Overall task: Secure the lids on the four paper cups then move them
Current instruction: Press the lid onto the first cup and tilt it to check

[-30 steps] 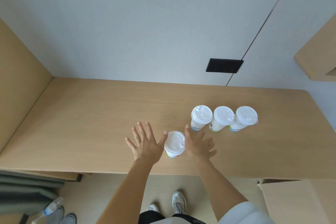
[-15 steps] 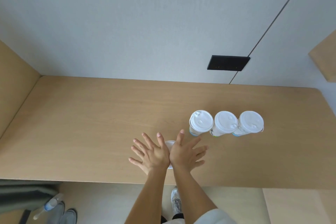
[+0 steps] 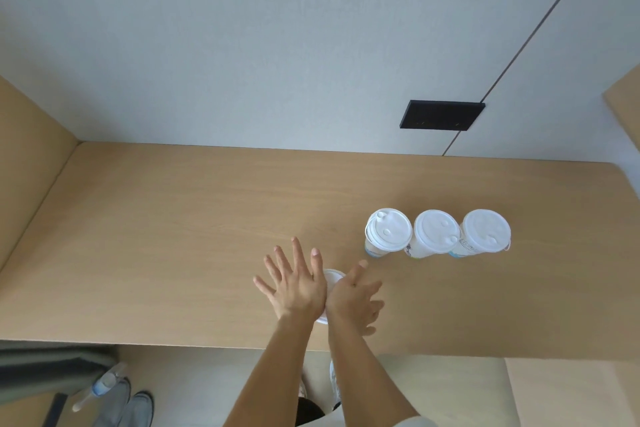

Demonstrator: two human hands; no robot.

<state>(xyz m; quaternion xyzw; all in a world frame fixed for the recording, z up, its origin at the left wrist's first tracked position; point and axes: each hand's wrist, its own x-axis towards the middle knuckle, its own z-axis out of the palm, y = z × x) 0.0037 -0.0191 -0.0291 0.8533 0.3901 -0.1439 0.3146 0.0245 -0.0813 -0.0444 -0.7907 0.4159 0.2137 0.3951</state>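
Observation:
Three white-lidded paper cups stand upright in a tight row on the wooden desk (image 3: 173, 236): the left cup (image 3: 388, 230), the middle cup (image 3: 436, 232) and the right cup (image 3: 485, 230). A fourth cup (image 3: 333, 279) stands nearer the front edge, left of the row. It is mostly hidden under my hands, with only a sliver of its white lid showing. My left hand (image 3: 294, 284) lies flat over its left side with fingers spread. My right hand (image 3: 353, 298) lies flat over its right side, fingers apart and slightly blurred.
A wooden side panel (image 3: 31, 135) closes the desk's left end and a white wall runs behind it, carrying a black plate (image 3: 441, 115). On the floor below the front edge lie a plastic bottle (image 3: 100, 386) and grey shoes (image 3: 128, 406).
My hands, which stood on either side of the near cup, have come together on top of its lid and now cover it. The three cups in the row have not moved.

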